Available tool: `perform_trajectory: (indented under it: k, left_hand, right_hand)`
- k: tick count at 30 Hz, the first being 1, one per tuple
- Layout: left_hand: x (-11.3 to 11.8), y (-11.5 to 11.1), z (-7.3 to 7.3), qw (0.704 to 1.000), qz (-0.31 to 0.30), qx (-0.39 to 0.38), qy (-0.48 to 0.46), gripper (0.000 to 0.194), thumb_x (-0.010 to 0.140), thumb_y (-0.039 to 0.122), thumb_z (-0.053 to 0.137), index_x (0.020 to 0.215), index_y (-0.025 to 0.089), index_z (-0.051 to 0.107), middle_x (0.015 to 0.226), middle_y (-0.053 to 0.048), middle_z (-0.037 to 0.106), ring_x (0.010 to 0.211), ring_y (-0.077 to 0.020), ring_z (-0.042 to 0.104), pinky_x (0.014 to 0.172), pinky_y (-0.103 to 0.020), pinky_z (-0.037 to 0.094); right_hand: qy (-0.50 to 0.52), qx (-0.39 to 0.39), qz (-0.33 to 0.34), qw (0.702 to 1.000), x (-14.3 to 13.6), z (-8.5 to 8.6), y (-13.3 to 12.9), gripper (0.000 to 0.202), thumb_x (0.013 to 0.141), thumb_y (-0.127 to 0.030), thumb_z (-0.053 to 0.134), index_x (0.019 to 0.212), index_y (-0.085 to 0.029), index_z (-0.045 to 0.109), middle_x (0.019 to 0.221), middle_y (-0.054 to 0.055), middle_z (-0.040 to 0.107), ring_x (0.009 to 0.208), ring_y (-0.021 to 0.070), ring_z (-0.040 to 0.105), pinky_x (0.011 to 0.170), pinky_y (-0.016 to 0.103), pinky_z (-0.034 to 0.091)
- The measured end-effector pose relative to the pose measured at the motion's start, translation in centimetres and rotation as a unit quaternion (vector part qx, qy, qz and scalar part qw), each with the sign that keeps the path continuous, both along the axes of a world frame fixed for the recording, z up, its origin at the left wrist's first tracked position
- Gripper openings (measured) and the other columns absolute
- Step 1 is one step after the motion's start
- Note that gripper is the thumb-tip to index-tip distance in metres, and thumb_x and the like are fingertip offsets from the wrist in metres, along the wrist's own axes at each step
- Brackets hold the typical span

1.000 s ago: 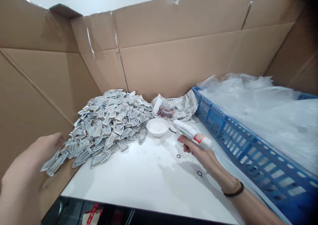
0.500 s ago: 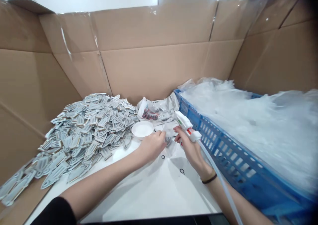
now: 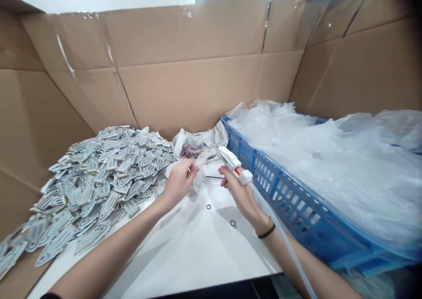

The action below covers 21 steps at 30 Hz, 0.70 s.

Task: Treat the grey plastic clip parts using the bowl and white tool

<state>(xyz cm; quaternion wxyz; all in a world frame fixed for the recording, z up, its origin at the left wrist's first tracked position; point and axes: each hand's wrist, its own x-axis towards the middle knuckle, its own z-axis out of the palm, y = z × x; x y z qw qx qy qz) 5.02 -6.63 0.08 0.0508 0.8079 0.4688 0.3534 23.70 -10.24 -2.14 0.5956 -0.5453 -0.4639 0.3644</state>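
Clear, crinkled plastic film (image 3: 199,176): pinched in the left hand (image 3: 180,180), over the smooth white bench (image 3: 198,246)
White gun-shaped tool (image 3: 233,162): gripped in the right hand (image 3: 240,198), red patch, translucent tube (image 3: 285,235) at its rear
Black rings (image 3: 233,223): two, lying nearer the wearer
Grey flat slotted pieces (image 3: 105,180): heaped left
Blue perforated crate (image 3: 280,184): right, full of filmy translucent plastic (image 3: 329,158)
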Motion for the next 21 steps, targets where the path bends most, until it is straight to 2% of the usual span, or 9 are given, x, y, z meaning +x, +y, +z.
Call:
perform_trajectory:
  k: [4, 6, 8, 10, 12, 14, 15, 18, 21]
  left_hand:
    - [-1.6, -3.2, 0.5, 0.983, -0.138, 0.038, 0.114, 0.024, 0.093, 0.017, 0.038, 0.092, 0.018, 0.062, 0.093, -0.009, 0.066, 0.084, -0.0192, 0.062, 0.075, -0.028, 0.045]
    - [-1.9, -4.9, 0.6, 0.961, -0.23, -0.026, 0.149, 0.022, 0.089, 0.016, 0.044, 0.097, 0.018, 0.064, 0.087, -0.006, 0.068, 0.078, -0.0173, 0.062, 0.072, -0.027, 0.045]
    - [-2.2, -6.1, 0.8, 0.947, -0.271, -0.118, 0.123, 0.023, 0.085, 0.016, 0.05, 0.102, 0.019, 0.064, 0.081, -0.003, 0.07, 0.071, -0.0144, 0.062, 0.068, -0.024, 0.045]
    - [-2.5, -6.4, 1.0, 0.959, -0.212, -0.167, 0.084, 0.02, 0.087, 0.021, 0.049, 0.1, 0.018, 0.063, 0.077, -0.002, 0.069, 0.065, -0.0133, 0.06, 0.064, -0.023, 0.044]
    - [-2.8, -6.1, 0.9, 0.978, -0.084, -0.161, 0.101, 0.023, 0.091, 0.029, 0.045, 0.097, 0.018, 0.064, 0.08, -0.004, 0.07, 0.067, -0.0157, 0.061, 0.064, -0.026, 0.041]
    - [-3.1, -5.4, 0.3, 0.973, 0.025, -0.168, 0.156, 0.027, 0.091, 0.037, 0.048, 0.095, 0.017, 0.066, 0.085, -0.007, 0.071, 0.073, -0.0202, 0.063, 0.065, -0.029, 0.04]
    - [-3.3, -5.1, -0.3, 0.964, 0.047, -0.192, 0.177, 0.028, 0.089, 0.04, 0.051, 0.094, 0.017, 0.067, 0.086, -0.008, 0.071, 0.075, -0.0218, 0.064, 0.064, -0.029, 0.039]
    - [-3.5, -4.5, -2.2, 0.944, 0.018, -0.291, 0.153, 0.027, 0.087, 0.042, 0.055, 0.085, 0.018, 0.067, 0.079, -0.005, 0.071, 0.072, -0.0205, 0.064, 0.062, -0.027, 0.037]
    - [-3.3, -4.5, -3.5, 0.944, -0.001, -0.317, 0.091, 0.025, 0.088, 0.037, 0.051, 0.08, 0.018, 0.065, 0.078, -0.003, 0.07, 0.071, -0.0185, 0.062, 0.062, -0.026, 0.038]
  right_hand:
    - [0.004, -0.005, -0.006, 1.0, -0.2, -0.3, 0.3, 0.04, 0.079, -0.056, 0.065, 0.084, -0.017, 0.07, 0.055, -0.001, 0.059, 0.052, 0.015, 0.053, 0.051, 0.026, 0.037]
    - [0.003, -0.012, -0.008, 1.0, -0.2, -0.4, 0.4, 0.04, 0.078, -0.056, 0.065, 0.084, -0.017, 0.07, 0.054, 0.0, 0.06, 0.051, 0.015, 0.053, 0.05, 0.026, 0.036]
    - [0.0, -0.021, -0.006, 1.0, -0.2, -0.4, 0.4, 0.04, 0.078, -0.057, 0.065, 0.084, -0.017, 0.071, 0.054, 0.0, 0.06, 0.051, 0.0151, 0.053, 0.049, 0.026, 0.036]
    - [-0.003, -0.02, -0.004, 1.0, -0.2, -0.4, 0.3, 0.039, 0.078, -0.056, 0.065, 0.085, -0.018, 0.071, 0.054, -0.001, 0.06, 0.05, 0.0149, 0.053, 0.049, 0.026, 0.036]
    - [-0.005, -0.016, 0.0, 1.0, -0.1, -0.4, 0.4, 0.038, 0.079, -0.055, 0.065, 0.084, -0.018, 0.07, 0.053, -0.001, 0.06, 0.05, 0.015, 0.053, 0.05, 0.026, 0.036]
    - [-0.007, -0.012, 0.002, 1.0, -0.1, -0.5, 0.4, 0.037, 0.079, -0.054, 0.065, 0.084, -0.018, 0.07, 0.053, -0.001, 0.06, 0.051, 0.0155, 0.054, 0.05, 0.026, 0.037]
    - [-0.009, -0.01, 0.005, 1.0, -0.1, -0.6, 0.4, 0.037, 0.079, -0.055, 0.065, 0.083, -0.018, 0.07, 0.054, 0.0, 0.061, 0.051, 0.0157, 0.054, 0.05, 0.026, 0.037]
    - [-0.014, -0.009, 0.007, 1.0, -0.2, -0.6, 0.4, 0.038, 0.08, -0.054, 0.064, 0.084, -0.017, 0.07, 0.055, 0.0, 0.061, 0.05, 0.0152, 0.053, 0.05, 0.026, 0.036]
    - [-0.024, -0.018, 0.006, 1.0, -0.2, -0.4, 0.3, 0.035, 0.08, -0.053, 0.065, 0.082, -0.018, 0.069, 0.055, 0.0, 0.06, 0.051, 0.0152, 0.053, 0.051, 0.026, 0.037]
